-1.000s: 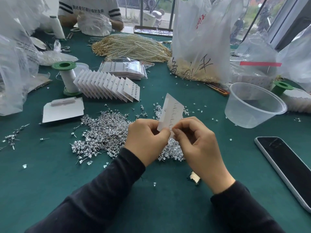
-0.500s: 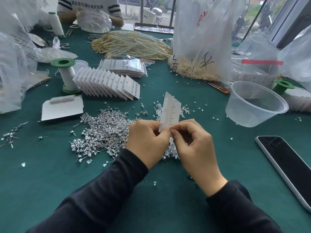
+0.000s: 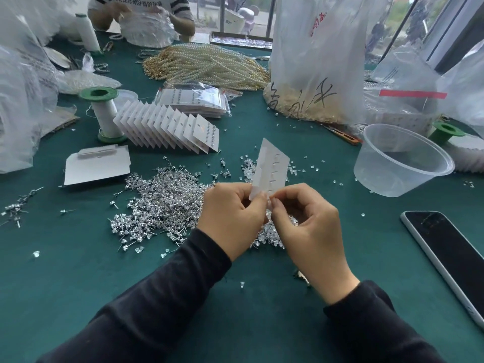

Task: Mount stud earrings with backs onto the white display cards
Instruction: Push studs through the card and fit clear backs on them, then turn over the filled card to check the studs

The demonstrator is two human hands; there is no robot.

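L hand (image 3: 231, 218) is pinching the near end of the white card (image 3: 271, 169), holding it up. R hand (image 3: 306, 221) is pinching that end too (fingers curled). Stud pile (image 3: 162, 203) is lying just left.

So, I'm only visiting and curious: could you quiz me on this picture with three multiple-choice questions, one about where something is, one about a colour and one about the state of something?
1. Where does the phone lie on the table?
A. at its far left
B. at its near right
C. at its far end

2. What colour is the table's cover?
A. dark green
B. red
C. white

3. The white card being worked on is:
A. lying flat on the table
B. tucked inside a bag
C. held up by the left hand and right hand

Answers:
1 B, since it lies to the right of both hands, near the person.
2 A, since green cloth shows all around the work.
3 C, since both hands pinch at its lower end, clear of the table.
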